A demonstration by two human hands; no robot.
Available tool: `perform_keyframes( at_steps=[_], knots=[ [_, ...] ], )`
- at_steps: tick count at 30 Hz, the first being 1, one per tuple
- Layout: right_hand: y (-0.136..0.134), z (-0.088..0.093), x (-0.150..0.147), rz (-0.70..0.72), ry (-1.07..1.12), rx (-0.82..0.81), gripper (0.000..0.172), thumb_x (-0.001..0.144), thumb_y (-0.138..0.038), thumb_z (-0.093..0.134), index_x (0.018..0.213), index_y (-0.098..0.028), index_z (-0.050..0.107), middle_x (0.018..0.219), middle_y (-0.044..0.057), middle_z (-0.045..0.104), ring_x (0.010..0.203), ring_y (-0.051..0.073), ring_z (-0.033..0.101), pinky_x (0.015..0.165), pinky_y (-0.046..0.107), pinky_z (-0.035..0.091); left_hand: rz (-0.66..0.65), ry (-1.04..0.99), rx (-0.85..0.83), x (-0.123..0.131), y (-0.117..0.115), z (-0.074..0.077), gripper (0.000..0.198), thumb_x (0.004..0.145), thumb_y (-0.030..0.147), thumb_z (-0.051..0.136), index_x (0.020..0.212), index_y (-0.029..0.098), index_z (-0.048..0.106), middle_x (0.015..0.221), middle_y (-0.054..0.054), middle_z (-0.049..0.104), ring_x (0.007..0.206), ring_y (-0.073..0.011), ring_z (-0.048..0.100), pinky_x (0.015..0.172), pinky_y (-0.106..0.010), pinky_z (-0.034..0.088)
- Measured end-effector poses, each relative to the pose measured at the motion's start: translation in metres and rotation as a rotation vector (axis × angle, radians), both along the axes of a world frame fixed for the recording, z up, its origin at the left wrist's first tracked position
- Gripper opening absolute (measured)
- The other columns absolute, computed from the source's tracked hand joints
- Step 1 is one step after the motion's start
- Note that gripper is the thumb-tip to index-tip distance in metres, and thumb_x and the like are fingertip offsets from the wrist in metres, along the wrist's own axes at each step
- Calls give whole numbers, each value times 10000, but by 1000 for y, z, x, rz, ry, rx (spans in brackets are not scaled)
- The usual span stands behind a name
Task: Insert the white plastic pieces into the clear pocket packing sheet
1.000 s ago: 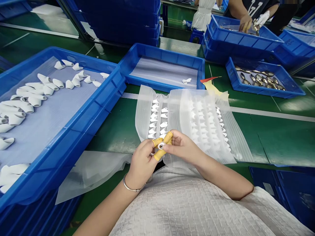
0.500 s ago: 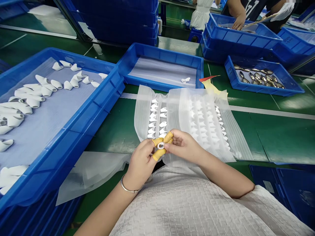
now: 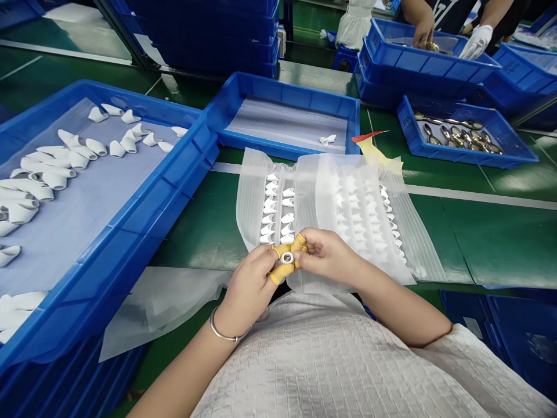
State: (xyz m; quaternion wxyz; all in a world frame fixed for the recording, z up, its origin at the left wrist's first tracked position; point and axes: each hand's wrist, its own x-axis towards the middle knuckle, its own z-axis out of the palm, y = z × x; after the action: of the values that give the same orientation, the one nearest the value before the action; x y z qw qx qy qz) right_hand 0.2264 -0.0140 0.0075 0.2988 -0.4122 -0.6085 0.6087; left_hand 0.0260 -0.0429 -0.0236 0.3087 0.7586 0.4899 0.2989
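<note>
The left hand (image 3: 251,274) and right hand (image 3: 325,254) together pinch one white piece (image 3: 283,261), its round opening showing. Caution: a loosened pinch can let the piece slip. Just beyond the grip, rows of white parts (image 3: 288,219) lie on a translucent sheet (image 3: 249,197); a snagging hand could disturb them.

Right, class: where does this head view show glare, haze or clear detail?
Head view: pale glare on the green tabletop, glints on the spoons; haze under the translucent sheet; the white piece between left hand and right hand looks fairly clear.
</note>
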Motion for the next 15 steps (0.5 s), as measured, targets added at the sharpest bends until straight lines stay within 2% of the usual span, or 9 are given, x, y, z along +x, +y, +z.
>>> perform_keyframes(
  at_steps=[6, 10, 12, 15],
  knots=[
    [-1, 1, 2, 9, -47, 27, 125, 857, -248, 679, 811, -199, 574, 722, -28, 576, 633, 105, 521, 568, 244, 424, -26, 11, 11, -1, 1, 3, 218, 990, 316, 542, 855, 186, 653, 812, -32, 580, 730, -172, 563, 634, -278, 425],
    [0, -2, 1, 21, 12, -14, 106, 874, -221, 634, 801, -195, 561, 725, -22, 599, 639, 108, 549, 584, 244, 436, -29, 11, 6, 0, 1, 4, 207, 992, 321, 541, 880, 191, 658, 839, -39, 610, 733, -168, 570, 619, -269, 425],
    [0, -4, 0, 8, 46, -36, 108, 891, -245, 624, 821, -196, 557, 746, -16, 602, 661, 116, 566, 609, 256, 456, 0, 8, 24, 0, 0, 3, 225, 975, 347, 573, 825, 188, 631, 784, -19, 587, 683, -155, 546, 593, -260, 410],
    [-3, -6, -3, -36, 3, 8, 164, 902, -342, 659, 917, -205, 570, 824, -7, 595, 718, 133, 573, 649, 279, 473, 123, 4, 75, 1, -1, 0, 282, 929, 410, 629, 763, 190, 568, 720, 10, 537, 625, -140, 505, 562, -251, 386]
  ],
)
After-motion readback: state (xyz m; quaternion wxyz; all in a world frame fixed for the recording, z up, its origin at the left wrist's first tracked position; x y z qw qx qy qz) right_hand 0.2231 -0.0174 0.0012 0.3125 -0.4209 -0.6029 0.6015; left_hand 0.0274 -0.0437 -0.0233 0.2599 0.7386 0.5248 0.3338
